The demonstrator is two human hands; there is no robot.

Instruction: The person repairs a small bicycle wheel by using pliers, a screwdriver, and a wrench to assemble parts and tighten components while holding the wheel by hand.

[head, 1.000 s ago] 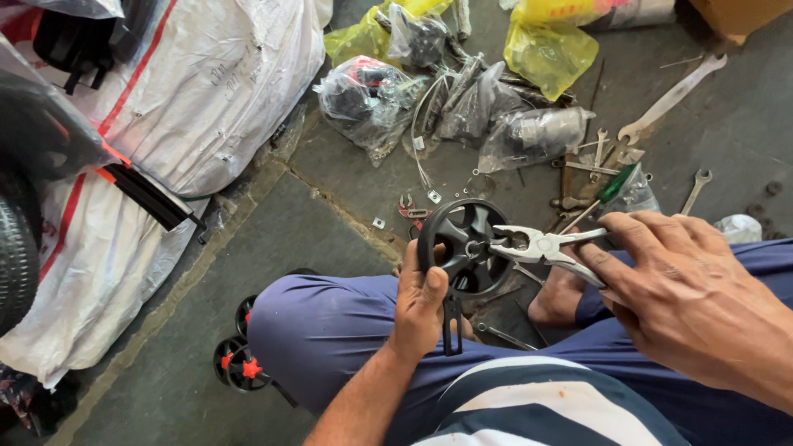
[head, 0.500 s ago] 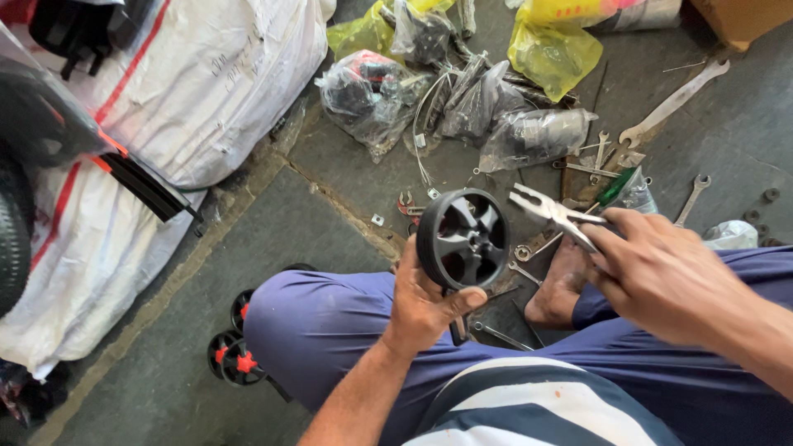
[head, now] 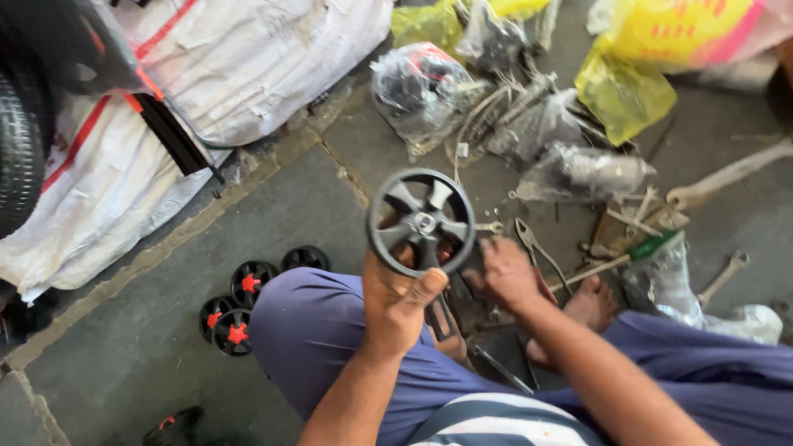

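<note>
Gripping a black spoked wheel [head: 422, 221] by its lower rim, the left hand [head: 398, 301] is seen closed above the lap, the wheel held upright. Pliers [head: 535, 252] are clasped in the right hand [head: 505, 277], just right of the wheel. A grey concrete floor [head: 124, 339] is seen beneath, crossed by a seam. White woven sacks [head: 239, 58] with red stripes are piled at upper left, beside a black tyre [head: 21, 140]. Clear plastic bags of parts [head: 417, 87] and yellow bags [head: 628, 91] are heaped at the top. Small black wheels with red hubs [head: 239, 306] lie by the left knee; spanners [head: 727, 272] and a green-handled screwdriver [head: 636, 252] are scattered at right
</note>
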